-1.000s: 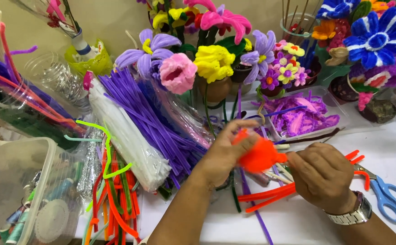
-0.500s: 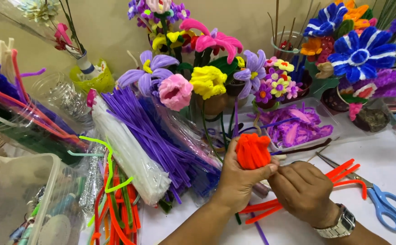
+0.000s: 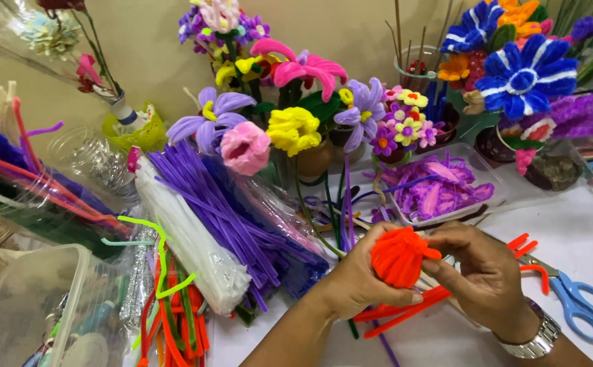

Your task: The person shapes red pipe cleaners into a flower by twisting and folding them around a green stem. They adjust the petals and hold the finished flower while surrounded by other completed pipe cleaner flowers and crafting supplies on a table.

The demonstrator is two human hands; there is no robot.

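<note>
While loose orange stems (image 3: 405, 309) lie unused just below it, the orange bloom (image 3: 398, 257) is already bunched into a rounded head, gripped from beneath by the left hand (image 3: 364, 282); right hand (image 3: 483, 272) fingertips are pinched on its edge. Scissors (image 3: 582, 302) rest to its right.

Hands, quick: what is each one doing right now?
Left hand: closed around the orange pipe-cleaner bundle, holding it up.
Right hand: fingers pinching the same bundle's side.

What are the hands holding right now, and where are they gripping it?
Both hands hold an orange pipe-cleaner bundle: left hand cups its underside, right hand pinches its right edge.
</note>
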